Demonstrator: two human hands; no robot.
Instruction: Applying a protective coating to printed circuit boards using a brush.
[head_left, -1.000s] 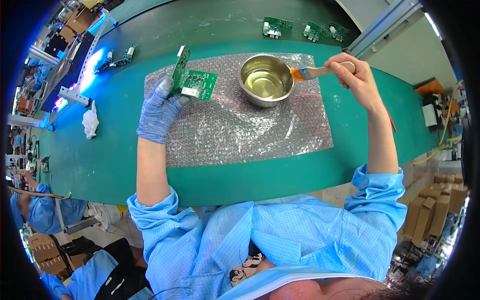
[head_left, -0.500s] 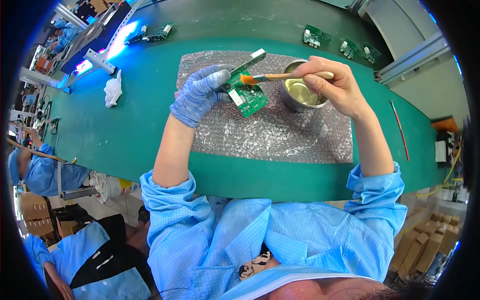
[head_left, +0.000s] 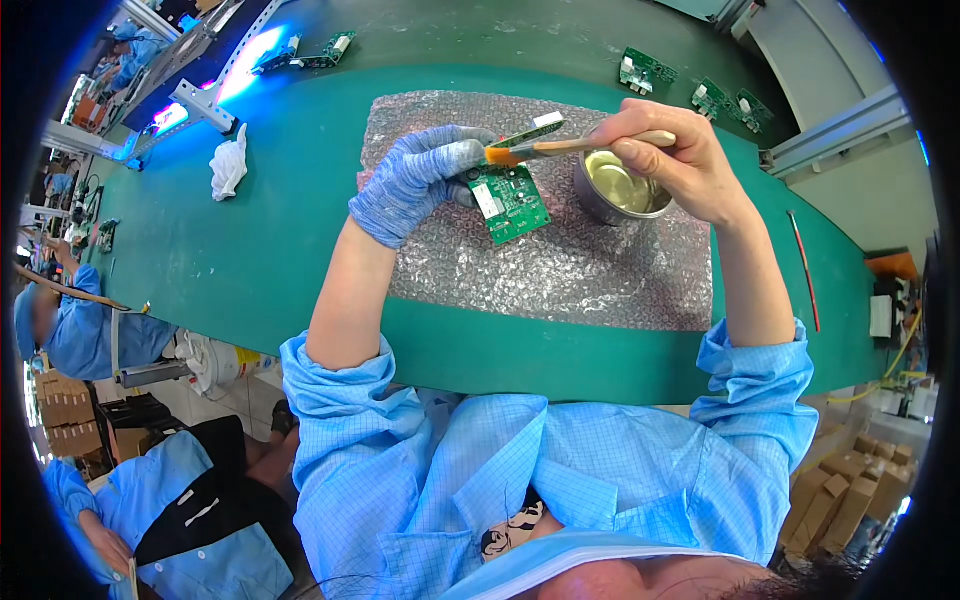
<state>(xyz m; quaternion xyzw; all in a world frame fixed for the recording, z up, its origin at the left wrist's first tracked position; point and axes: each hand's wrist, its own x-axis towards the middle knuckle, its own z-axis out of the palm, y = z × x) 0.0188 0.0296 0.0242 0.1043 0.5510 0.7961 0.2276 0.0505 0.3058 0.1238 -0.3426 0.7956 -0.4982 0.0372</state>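
Shifted left from the metal bowl (head_left: 597, 206), the paintbrush (head_left: 562, 147), pinched in the bare right hand (head_left: 682, 160), now seems to be brushing the circuit board (head_left: 519, 207) gripped by the gloved left hand (head_left: 422, 178).

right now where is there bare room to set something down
The green tabletop looks free between the crumpled white item and the bubble wrap, and along the wrap's near edge. Crowded: over the wrap's far half, with left hand, circuit board, brush, right hand and metal bowl.
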